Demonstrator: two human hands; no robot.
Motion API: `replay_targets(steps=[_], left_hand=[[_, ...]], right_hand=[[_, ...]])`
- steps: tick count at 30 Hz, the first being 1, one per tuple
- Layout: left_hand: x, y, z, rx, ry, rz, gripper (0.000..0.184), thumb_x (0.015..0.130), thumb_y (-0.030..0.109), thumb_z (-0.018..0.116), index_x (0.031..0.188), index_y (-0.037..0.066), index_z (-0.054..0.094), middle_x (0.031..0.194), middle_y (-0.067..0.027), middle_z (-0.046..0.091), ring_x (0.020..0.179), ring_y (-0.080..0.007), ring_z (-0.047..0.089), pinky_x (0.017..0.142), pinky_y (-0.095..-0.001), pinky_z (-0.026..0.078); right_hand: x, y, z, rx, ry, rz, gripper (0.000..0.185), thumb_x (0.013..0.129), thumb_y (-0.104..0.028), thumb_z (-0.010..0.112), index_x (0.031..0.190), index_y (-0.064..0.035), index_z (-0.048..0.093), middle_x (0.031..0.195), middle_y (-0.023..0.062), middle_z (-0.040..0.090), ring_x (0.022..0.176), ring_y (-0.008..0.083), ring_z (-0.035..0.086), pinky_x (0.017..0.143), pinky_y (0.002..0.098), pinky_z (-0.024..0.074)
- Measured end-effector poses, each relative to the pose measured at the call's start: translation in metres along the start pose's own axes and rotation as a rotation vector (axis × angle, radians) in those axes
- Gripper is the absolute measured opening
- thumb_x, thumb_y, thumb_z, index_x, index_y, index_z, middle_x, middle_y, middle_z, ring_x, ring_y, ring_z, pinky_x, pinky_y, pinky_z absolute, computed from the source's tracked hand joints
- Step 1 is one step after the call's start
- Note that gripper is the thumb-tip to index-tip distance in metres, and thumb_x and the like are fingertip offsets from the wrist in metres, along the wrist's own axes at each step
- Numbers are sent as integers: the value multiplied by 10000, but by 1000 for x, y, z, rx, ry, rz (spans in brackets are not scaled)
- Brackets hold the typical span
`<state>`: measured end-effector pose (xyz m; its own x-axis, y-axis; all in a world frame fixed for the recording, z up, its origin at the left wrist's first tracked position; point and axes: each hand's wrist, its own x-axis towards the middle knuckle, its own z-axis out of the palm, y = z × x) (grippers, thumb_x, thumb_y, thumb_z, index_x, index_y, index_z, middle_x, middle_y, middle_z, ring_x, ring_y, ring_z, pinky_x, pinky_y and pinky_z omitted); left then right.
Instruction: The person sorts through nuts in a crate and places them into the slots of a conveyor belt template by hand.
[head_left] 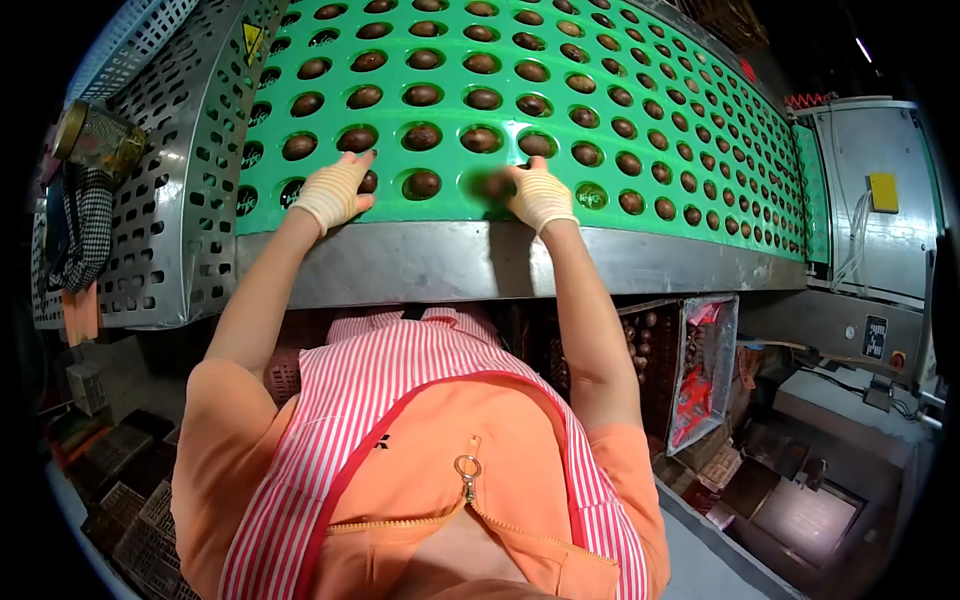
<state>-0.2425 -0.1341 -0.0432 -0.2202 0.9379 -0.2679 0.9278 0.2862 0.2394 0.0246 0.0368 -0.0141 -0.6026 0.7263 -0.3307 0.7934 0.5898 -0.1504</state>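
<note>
A green tray surface [390, 205] with rows of round holes carries dark brown, egg-like items. My left hand [335, 190], in a pale glove with bare fingertips, rests over the front rows at the left, its fingers apart around a brown item [368, 182] in its hole. Also gloved, my right hand [540, 192] is at the front row further right. Its fingertips meet a motion-blurred brown item [492, 185] above a hole. Another brown item [422, 184] sits in a hole between my hands. Right of my right hand, one front-row hole [590, 195] holds no brown item.
A metal ledge [420, 265] runs along the near edge. Perforated metal guarding [160, 190] stands at the left, with a jar [105, 140] on it. Below the ledge at right are a crate of brown items [640, 345] and a lined bin [705, 370]. A metal cabinet [870, 240] stands far right.
</note>
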Motion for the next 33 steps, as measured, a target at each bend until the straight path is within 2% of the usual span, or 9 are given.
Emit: replay_targets(steps=[3, 7, 10, 14, 17, 19, 22, 27, 33], left_hand=[[-14, -7, -10, -39, -46, -55, 621, 876, 285, 640, 1433, 191, 381, 1221, -173, 515, 1018, -370, 603, 820, -470, 512], [-16, -28, 5, -45, 73, -77, 570, 894, 262, 614, 1422, 194, 409, 1192, -160, 524, 988, -364, 595, 810, -474, 507], [-21, -41, 9, -5, 165, -92, 540, 902, 242, 598, 1414, 198, 430, 1176, -140, 533, 998, -360, 571, 827, -472, 498], [-34, -52, 10, 110, 188, -27, 543, 884, 194, 599, 1405, 204, 446, 1213, -101, 532, 1095, -345, 523, 935, -490, 446], [-50, -63, 33, -20, 385, -102, 510, 860, 124, 604, 1352, 202, 497, 1264, -99, 508, 1134, -338, 508, 969, -483, 437], [-55, -70, 33, -106, 313, -185, 495, 856, 109, 596, 1338, 177, 507, 1267, -109, 507, 1139, -344, 503, 972, -478, 437], [-52, -74, 30, -25, 255, -139, 503, 811, 62, 597, 1299, 160, 534, 1249, -106, 516, 1112, -327, 521, 946, -464, 449], [-37, -59, 21, 296, 62, -174, 564, 749, 34, 607, 1293, 169, 545, 1249, -93, 522, 1130, -301, 510, 924, -452, 445], [-38, -11, 16, 66, 438, 87, 440, 811, 87, 627, 1242, 156, 572, 1223, -106, 522, 1080, -321, 528, 912, -462, 445]], right_hand=[[-1, 19, -9, -72, -40, 67, 551, 781, -53, 592, 1237, -360, 626, 1310, 194, 490, 1061, 357, 622, 883, 466, 516], [-10, 55, -17, -87, -72, 1, 839, 736, -37, 629, 1450, -381, 353, 1399, 206, 441, 1141, 376, 578, 923, 468, 496], [-16, 83, -29, 55, 133, 74, 755, 782, -28, 613, 1438, -317, 379, 1415, 160, 445, 1210, 352, 533, 964, 491, 460], [-14, 133, 33, -124, 161, -26, 615, 838, -16, 543, 1387, -279, 453, 1448, 37, 452, 1361, 295, 380, 1051, 557, 340], [-19, 121, 51, -110, 482, 37, 569, 840, -20, 539, 1363, -237, 487, 1440, 75, 462, 1339, 348, 399, 1054, 535, 354], [-22, 101, 59, -12, 629, -24, 540, 840, -34, 550, 1361, -163, 488, 1418, 124, 475, 1309, 372, 429, 1054, 506, 365], [-22, 63, 73, 148, 502, -218, 546, 844, -73, 582, 1375, -132, 465, 1403, 127, 488, 1295, 366, 445, 1049, 495, 372], [-20, 35, 72, -129, 468, -70, 476, 887, -243, 586, 1344, -154, 484, 1388, 54, 510, 1310, 342, 433, 1041, 585, 338], [-23, 16, 84, -116, 561, -94, 456, 876, -328, 583, 1292, -142, 559, 1368, 60, 522, 1329, 348, 392, 1067, 590, 290]])
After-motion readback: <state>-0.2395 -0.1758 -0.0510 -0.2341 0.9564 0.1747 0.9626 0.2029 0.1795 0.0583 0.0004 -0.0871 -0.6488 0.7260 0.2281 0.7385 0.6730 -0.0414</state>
